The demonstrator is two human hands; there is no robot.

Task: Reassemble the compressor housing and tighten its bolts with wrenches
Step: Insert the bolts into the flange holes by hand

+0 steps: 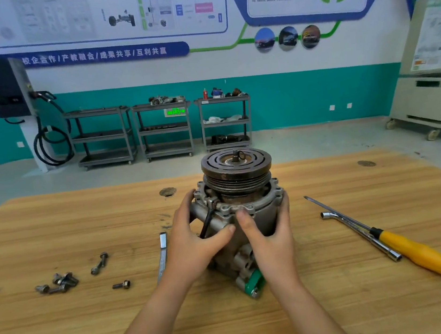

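Observation:
A grey metal compressor (pixel 242 206) stands upright at the middle of the wooden table (pixel 344 304), its dark grooved pulley (pixel 236 164) on top and a green cap (pixel 253 283) at its near bottom. My left hand (pixel 195 237) grips the housing's left side, thumb across the front. On the right side my right hand (pixel 270 233) grips the housing, its thumb pressing the flange rim. Several loose bolts (pixel 60 281) lie on the table to the left. A flat wrench (pixel 162 254) lies just left of my left hand.
An L-shaped socket wrench (pixel 363 235) and a yellow-handled screwdriver (pixel 412 251) lie to the right of the compressor. Two round holes (pixel 167 192) sit in the table's far part. Three metal carts (pixel 164 129) stand by the far wall, a charging unit (pixel 7 88) at left.

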